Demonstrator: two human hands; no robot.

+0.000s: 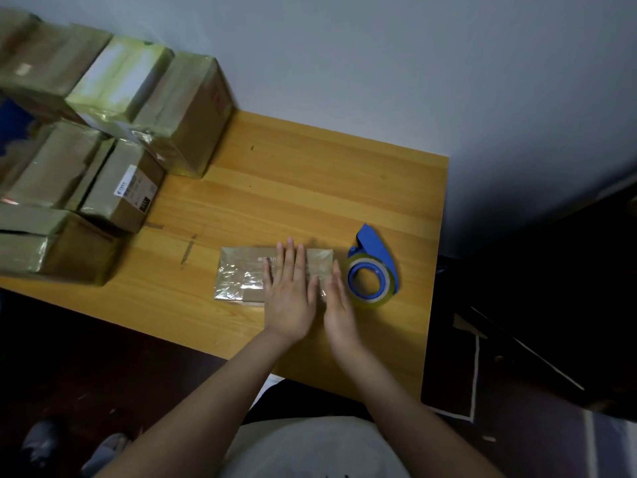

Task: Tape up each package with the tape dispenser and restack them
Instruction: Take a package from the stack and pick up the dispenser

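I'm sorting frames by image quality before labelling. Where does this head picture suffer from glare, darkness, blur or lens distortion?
Head view: glare streaks the taped small package under the left hand; the stacked packages at the left edge look soft and stretched by the wide lens; the floor round the table is almost black; the tape dispenser is fairly sharp.

Package (241,277) under my left grip (291,291): tan cardboard, glossy clear tape, faint white print.
Tape dispenser (374,260) just right of my right grip (339,298): bright blue body; roll (387,288) clear with a yellow-green tint.
Surface (310,188) beneath both grips: honey-orange wood, straight grain, a few dark specks.
Stacked packages (69,167) well left of my grips: olive-brown; one bears a white label (136,189) with dark print, another a red marking.
Wall (413,63) beyond: pale grey-blue.
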